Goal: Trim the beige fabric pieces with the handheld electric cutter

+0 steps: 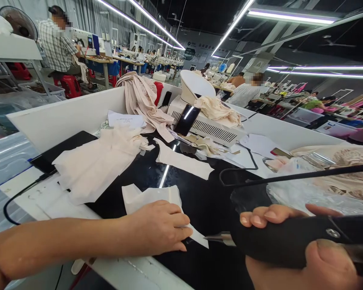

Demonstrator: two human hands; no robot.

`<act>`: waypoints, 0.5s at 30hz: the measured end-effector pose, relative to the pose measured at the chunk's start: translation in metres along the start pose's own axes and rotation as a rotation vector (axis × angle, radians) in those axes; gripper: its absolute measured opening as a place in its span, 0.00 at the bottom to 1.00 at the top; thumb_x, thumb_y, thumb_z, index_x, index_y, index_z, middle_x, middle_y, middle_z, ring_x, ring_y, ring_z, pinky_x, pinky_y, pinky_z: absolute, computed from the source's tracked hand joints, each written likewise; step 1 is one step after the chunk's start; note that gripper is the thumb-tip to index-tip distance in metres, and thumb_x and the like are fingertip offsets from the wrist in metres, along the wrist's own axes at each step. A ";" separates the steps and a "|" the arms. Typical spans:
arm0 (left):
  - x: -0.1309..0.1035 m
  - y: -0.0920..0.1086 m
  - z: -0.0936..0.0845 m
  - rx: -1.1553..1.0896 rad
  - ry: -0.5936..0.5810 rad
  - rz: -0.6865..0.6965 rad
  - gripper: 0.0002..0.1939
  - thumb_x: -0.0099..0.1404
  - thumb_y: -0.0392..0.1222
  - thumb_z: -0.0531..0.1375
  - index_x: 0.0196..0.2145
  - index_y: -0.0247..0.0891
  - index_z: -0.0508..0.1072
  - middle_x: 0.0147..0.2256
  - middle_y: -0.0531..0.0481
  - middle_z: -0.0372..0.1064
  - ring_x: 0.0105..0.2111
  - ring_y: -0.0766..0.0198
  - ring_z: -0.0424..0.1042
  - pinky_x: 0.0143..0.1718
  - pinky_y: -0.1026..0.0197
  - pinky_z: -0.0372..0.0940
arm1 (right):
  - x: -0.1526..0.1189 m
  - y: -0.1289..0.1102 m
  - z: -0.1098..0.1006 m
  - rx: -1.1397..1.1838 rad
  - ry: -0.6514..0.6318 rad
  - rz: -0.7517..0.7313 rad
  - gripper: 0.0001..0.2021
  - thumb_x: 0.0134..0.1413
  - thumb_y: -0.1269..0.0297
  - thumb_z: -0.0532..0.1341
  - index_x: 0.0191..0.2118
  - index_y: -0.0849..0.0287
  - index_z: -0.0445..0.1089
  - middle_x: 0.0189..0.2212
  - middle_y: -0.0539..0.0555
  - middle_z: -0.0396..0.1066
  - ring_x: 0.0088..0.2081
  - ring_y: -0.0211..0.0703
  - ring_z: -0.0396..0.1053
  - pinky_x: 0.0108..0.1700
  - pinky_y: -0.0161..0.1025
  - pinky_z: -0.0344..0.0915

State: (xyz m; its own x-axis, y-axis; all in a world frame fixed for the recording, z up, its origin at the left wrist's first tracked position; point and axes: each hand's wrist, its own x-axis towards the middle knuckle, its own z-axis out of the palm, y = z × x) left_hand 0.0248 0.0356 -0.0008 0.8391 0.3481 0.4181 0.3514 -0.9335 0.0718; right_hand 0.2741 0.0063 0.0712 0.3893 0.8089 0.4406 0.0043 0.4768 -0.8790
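My left hand (161, 229) is closed, fingers bent over a cream fabric piece (151, 197), holding it against the black tabletop (211, 201). A narrow end of the fabric sticks out past my fingertips. Wrapped in my right hand (326, 266) is a black handheld tool (278, 239) with a pointed metal tip. That tip is at the narrow end of the fabric; whether it touches cannot be made out. Just beyond lies another cut fabric piece (184, 161), flat and curved at one end.
A stack of pale fabric (99, 161) lies at the left, beside a black flat box (66, 151). Behind stand a phone (187, 120) and a white vented machine (211, 129) with cloth on it. A black cable (302, 174) crosses above plastic-wrapped fabric (320, 181). Co-workers sit farther off.
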 end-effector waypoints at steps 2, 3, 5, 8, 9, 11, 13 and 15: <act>0.001 0.000 0.000 0.005 -0.005 0.003 0.16 0.92 0.54 0.75 0.55 0.37 0.83 0.53 0.45 0.87 0.51 0.54 0.86 0.53 0.53 0.79 | 0.002 -0.003 0.018 0.054 0.132 -0.012 0.22 0.55 0.47 0.85 0.52 0.41 0.84 0.33 0.48 0.76 0.31 0.55 0.73 0.31 0.54 0.79; 0.001 0.000 0.001 0.005 -0.005 0.007 0.16 0.91 0.54 0.76 0.55 0.37 0.83 0.53 0.45 0.87 0.51 0.53 0.86 0.52 0.53 0.79 | 0.003 -0.003 0.026 0.076 0.165 -0.017 0.23 0.53 0.47 0.86 0.51 0.42 0.84 0.32 0.47 0.76 0.31 0.53 0.73 0.30 0.51 0.79; 0.001 -0.001 0.003 0.004 0.005 0.015 0.17 0.90 0.54 0.77 0.56 0.36 0.83 0.53 0.45 0.87 0.50 0.53 0.85 0.52 0.52 0.79 | 0.002 0.000 0.037 0.104 0.169 -0.022 0.24 0.53 0.48 0.86 0.52 0.43 0.84 0.32 0.46 0.76 0.31 0.51 0.73 0.30 0.48 0.79; 0.000 -0.001 0.005 -0.003 0.037 0.021 0.18 0.89 0.53 0.77 0.57 0.35 0.83 0.53 0.46 0.86 0.50 0.53 0.84 0.52 0.51 0.79 | 0.000 0.003 0.044 0.123 0.141 -0.023 0.23 0.53 0.49 0.86 0.52 0.43 0.83 0.32 0.45 0.76 0.32 0.51 0.74 0.31 0.47 0.80; 0.000 -0.001 0.005 -0.006 0.048 0.021 0.18 0.89 0.54 0.78 0.56 0.35 0.83 0.52 0.47 0.86 0.49 0.53 0.84 0.52 0.51 0.79 | 0.000 0.003 0.044 0.124 0.135 -0.029 0.23 0.54 0.49 0.86 0.52 0.44 0.83 0.32 0.45 0.76 0.32 0.51 0.74 0.31 0.47 0.80; 0.000 0.000 0.005 -0.009 0.060 0.022 0.19 0.88 0.54 0.79 0.56 0.34 0.83 0.52 0.48 0.85 0.49 0.53 0.83 0.52 0.51 0.79 | -0.001 0.003 0.045 0.120 0.123 -0.043 0.22 0.55 0.49 0.86 0.51 0.44 0.83 0.31 0.45 0.76 0.31 0.50 0.74 0.32 0.47 0.80; 0.001 0.001 0.005 -0.008 0.065 0.025 0.20 0.88 0.54 0.79 0.56 0.34 0.83 0.51 0.48 0.84 0.49 0.53 0.83 0.51 0.51 0.79 | 0.000 0.002 0.046 0.115 0.107 -0.054 0.21 0.57 0.49 0.85 0.51 0.44 0.82 0.31 0.45 0.76 0.31 0.50 0.75 0.31 0.47 0.80; 0.001 0.001 0.004 -0.005 0.066 0.027 0.19 0.89 0.54 0.77 0.56 0.34 0.83 0.50 0.48 0.84 0.48 0.54 0.83 0.52 0.52 0.79 | 0.001 0.001 0.050 0.111 0.100 -0.077 0.21 0.58 0.49 0.85 0.51 0.45 0.82 0.30 0.44 0.76 0.29 0.49 0.75 0.30 0.46 0.80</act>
State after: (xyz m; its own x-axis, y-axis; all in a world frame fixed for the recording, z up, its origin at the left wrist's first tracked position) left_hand 0.0281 0.0352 -0.0039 0.8188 0.3164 0.4791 0.3269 -0.9429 0.0641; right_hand 0.2285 0.0250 0.0797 0.4813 0.7329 0.4808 -0.0621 0.5757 -0.8153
